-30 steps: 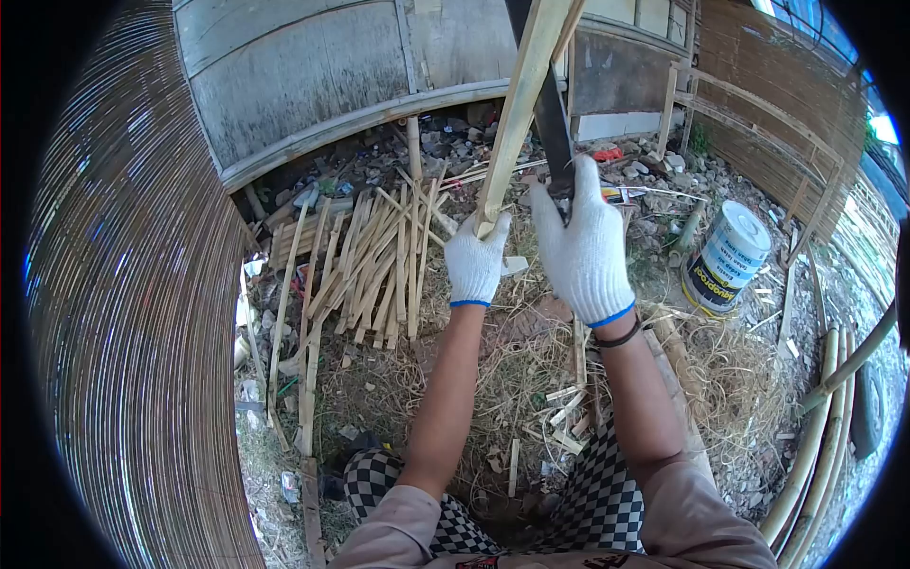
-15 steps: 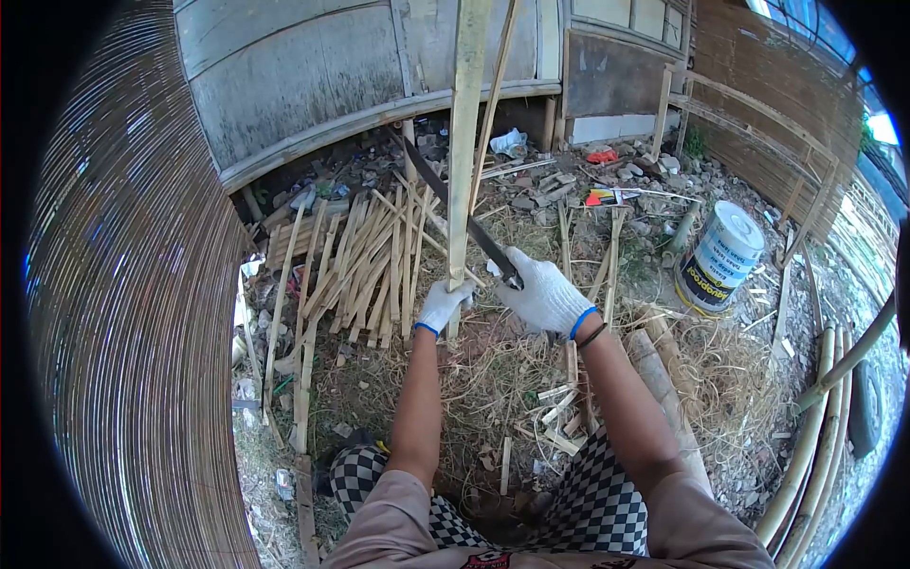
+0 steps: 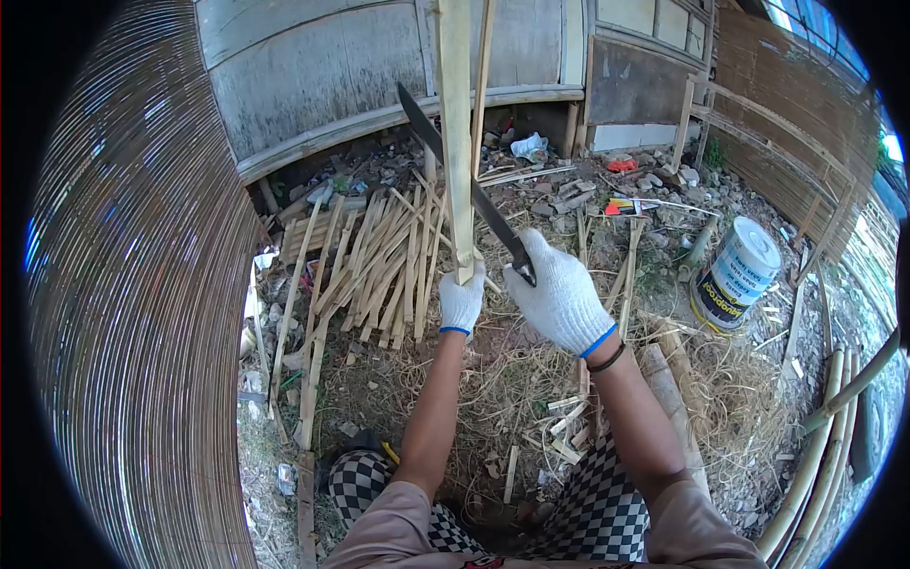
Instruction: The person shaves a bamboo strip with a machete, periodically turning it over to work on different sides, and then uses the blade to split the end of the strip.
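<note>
Gripping lower end of long bamboo strip [image 3: 457, 142] in gloved left hand [image 3: 462, 299]; running up from there out of view. Clasping machete [image 3: 495, 216] by its handle in gloved right hand [image 3: 561, 296], just right of strip; hands near each other but apart. Angled up and leftward, with blade crossing behind strip; contact with strip not distinguishable. Noted just right of strip, above blade: second, thinner strip [image 3: 483, 66]. Left of strip, on littered ground: loose pile of cut strips [image 3: 379, 256], mostly lengthwise, some crossing. Right of strip: thick log [image 3: 671, 398], tangle of pale shavings [image 3: 735, 389], then lidded bucket [image 3: 735, 275], tilted. Farther right: bamboo poles [image 3: 810, 455], side by side. Beyond strip: weathered wall [image 3: 322, 85]. Well left of strip: slatted screen [image 3: 142, 332].
</note>
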A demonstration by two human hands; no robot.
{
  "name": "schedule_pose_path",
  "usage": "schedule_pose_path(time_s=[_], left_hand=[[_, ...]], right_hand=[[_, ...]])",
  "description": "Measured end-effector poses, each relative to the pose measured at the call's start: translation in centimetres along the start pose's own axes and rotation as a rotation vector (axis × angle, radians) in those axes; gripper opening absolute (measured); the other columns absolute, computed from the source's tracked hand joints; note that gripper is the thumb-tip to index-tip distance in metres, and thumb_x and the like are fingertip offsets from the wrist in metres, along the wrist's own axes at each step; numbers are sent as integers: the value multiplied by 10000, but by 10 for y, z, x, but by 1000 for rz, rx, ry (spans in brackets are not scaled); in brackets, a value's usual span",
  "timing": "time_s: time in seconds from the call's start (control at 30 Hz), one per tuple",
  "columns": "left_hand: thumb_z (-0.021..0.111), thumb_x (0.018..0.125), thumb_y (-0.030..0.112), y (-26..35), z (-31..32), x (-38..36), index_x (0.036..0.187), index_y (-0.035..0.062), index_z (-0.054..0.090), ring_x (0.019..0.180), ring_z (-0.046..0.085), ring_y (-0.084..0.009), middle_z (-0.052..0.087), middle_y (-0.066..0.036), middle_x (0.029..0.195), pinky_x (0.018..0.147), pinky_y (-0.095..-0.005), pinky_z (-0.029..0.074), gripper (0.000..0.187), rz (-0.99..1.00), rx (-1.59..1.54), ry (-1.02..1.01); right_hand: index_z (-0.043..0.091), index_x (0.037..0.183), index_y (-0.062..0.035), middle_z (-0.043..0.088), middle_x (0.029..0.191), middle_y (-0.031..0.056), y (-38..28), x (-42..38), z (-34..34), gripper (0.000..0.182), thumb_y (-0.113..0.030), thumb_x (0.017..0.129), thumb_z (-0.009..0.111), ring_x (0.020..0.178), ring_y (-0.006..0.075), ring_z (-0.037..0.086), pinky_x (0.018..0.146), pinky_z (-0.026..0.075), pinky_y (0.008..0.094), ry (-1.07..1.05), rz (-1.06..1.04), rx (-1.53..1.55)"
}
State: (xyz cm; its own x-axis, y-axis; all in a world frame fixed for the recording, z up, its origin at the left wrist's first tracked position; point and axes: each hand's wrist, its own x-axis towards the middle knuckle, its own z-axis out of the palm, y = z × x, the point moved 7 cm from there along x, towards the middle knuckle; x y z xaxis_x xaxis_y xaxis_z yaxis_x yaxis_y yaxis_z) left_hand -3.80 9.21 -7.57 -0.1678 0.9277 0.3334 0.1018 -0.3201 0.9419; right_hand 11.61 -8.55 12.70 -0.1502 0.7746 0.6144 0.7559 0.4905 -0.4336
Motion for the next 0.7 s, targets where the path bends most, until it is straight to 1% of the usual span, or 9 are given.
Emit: schedule_pose_path(time_s=[0.1,0.17,0.23,0.27,0.37,0.4,0.5,0.6,0.7], left_hand=[[745,947,381,90,-2,2,880,-20,699,641,629,-158,661,-79,697,615,-369,495,409,40,11,-62],[793,897,391,94,-5,-5,992,-16,698,726,667,-205,698,-115,795,683,-406,515,429,65,107,-25],[854,822,414,41,-16,-24,1142,-16,684,846,706,-263,738,-157,932,774,-457,533,562,107,285,145],[930,690,435,-45,-23,-26,1350,-25,576,1110,672,-361,687,-236,1227,964,-490,514,879,-98,679,21],[962,609,449,-143,-43,-42,1396,-42,534,1271,590,-396,606,-273,1363,1096,-479,457,1022,-16,699,124],[961,629,414,-142,-39,-26,1424,-58,495,1357,526,-391,535,-296,1442,1156,-450,417,1035,-18,535,-35],[908,753,351,-46,-29,-29,1169,-58,650,969,703,-257,720,-189,1067,887,-385,553,638,50,276,-219],[837,850,321,-59,-8,-27,942,-6,706,674,648,-151,692,-83,767,661,-330,523,364,-213,-202,-436],[749,938,262,-92,2,-26,872,26,668,571,594,-139,643,-38,682,580,-326,489,258,-275,-99,-403]], right_hand=[[496,1230,-11,695,815,228,-24,7,-42,415,-227,929,684,763,439,702,637,550,505,103,27,-36],[499,1229,-12,702,797,226,-12,6,-17,408,-207,914,672,730,423,712,624,565,500,74,103,-84],[506,1231,-18,709,798,230,36,-8,66,410,-190,897,669,719,418,717,622,573,503,-86,195,-169],[508,1233,-22,710,797,238,56,-16,99,411,-177,885,664,722,419,720,624,578,505,-128,179,-195],[435,1358,-21,706,804,265,58,-28,104,543,-196,893,655,772,456,707,680,571,556,-251,183,-205],[465,1311,-19,707,800,257,54,-32,94,499,-181,877,650,769,451,710,677,570,554,-246,186,-182],[504,1246,-10,699,839,269,43,-35,72,438,-173,863,640,818,466,699,709,562,555,-285,182,-109],[504,1342,3,696,858,287,44,-36,55,519,-201,881,632,863,478,692,765,556,536,-306,61,-35],[543,1328,12,701,847,273,47,-30,37,512,-229,887,642,869,440,712,770,558,519,-328,40,56]])
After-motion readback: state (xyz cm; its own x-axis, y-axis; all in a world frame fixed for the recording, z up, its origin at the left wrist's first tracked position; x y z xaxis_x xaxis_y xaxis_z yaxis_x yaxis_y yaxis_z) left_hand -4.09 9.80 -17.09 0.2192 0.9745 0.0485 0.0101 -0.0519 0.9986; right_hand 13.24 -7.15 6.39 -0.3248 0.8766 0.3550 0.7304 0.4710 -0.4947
